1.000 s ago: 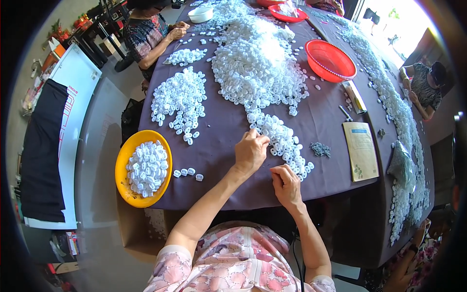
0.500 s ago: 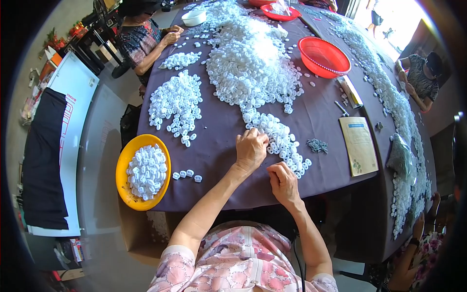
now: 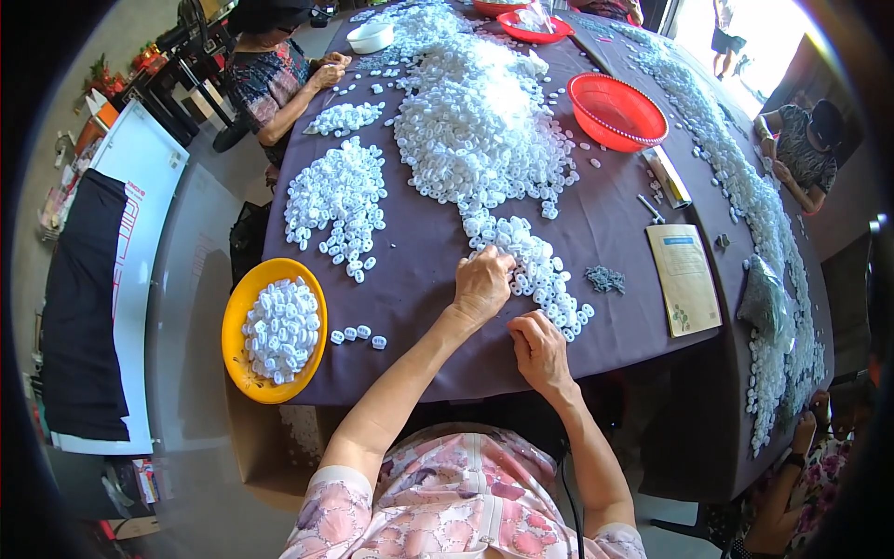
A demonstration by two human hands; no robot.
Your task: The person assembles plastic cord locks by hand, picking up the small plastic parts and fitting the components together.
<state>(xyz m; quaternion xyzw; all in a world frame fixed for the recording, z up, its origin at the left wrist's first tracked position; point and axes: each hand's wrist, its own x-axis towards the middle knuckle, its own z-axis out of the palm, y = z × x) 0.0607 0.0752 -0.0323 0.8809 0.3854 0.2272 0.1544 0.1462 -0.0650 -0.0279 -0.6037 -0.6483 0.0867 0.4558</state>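
Observation:
My left hand point(image 3: 484, 285) is at the near tip of the big heap, its fingers curled down at the edge of a tail of small white oval plastic pieces point(image 3: 549, 281). What its fingertips hold, if anything, is hidden. Just to the right and nearer me, my right hand point(image 3: 540, 347) is closed, thumb against bent fingers, beside the same tail; nothing can be made out in it. A yellow bowl point(image 3: 235, 345) filled with such white pieces stands at the table's left corner. Several loose white pieces point(image 3: 363, 332) lie in a row beside that bowl.
The large white heap point(image 3: 475, 121) spreads up the dark tablecloth point(image 3: 419, 363), with a smaller pile point(image 3: 335, 196) left of it. Right of my hands are small grey parts point(image 3: 605, 279), a brown envelope point(image 3: 684, 279) and a red basket point(image 3: 619, 112). Other people sit around the tables.
Both hands stay in nearly the same places; the left has shifted very slightly right and the right very slightly left. The piles look unchanged.

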